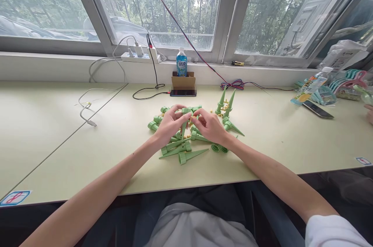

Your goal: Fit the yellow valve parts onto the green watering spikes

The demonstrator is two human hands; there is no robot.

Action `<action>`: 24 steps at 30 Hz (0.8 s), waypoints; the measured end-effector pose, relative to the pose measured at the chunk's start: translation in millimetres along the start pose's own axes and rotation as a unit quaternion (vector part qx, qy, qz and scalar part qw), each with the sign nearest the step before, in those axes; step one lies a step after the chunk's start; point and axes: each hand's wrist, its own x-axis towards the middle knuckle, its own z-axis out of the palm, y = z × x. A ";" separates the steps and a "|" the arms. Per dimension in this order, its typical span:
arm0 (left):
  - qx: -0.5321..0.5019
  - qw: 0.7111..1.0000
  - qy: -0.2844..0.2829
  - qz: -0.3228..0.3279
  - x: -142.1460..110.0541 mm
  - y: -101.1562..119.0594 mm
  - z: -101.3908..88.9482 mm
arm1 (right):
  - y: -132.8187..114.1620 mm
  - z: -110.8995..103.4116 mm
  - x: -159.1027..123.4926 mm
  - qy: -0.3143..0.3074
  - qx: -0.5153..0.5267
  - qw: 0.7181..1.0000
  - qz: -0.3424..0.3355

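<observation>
A green plastic watering spike points downward in my left hand, its fingers closed around the wide ribbed top. Close against it, my right hand is pinched at the spike's side, and a bit of yellow shows by the fingertips. What exactly the right fingers grip is too small to make out. Beneath and around both hands lie several more green spikes in a loose pile. Two spikes stand upright beyond my right hand, with small yellow pieces among them. Green ring-like caps rest beside my right wrist.
At the back are a phone on a cable, a cardboard box, a blue bottle and coiled wires. A white cable lies left. Rightward are a bottle, another phone and another person's hand.
</observation>
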 end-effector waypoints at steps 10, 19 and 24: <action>0.010 1.000 -0.002 0.001 0.5 -1.7 -0.7 | 0.5 -1.4 1.3 -0.013 -0.010 1.000 -0.001; 0.008 1.000 -0.004 0.004 -0.1 0.5 0.0 | 0.7 -1.1 0.4 -0.006 -0.004 1.000 0.001; -0.001 1.000 -0.004 0.002 -0.4 0.7 0.0 | 1.3 -0.7 0.5 -0.007 0.001 1.000 -0.005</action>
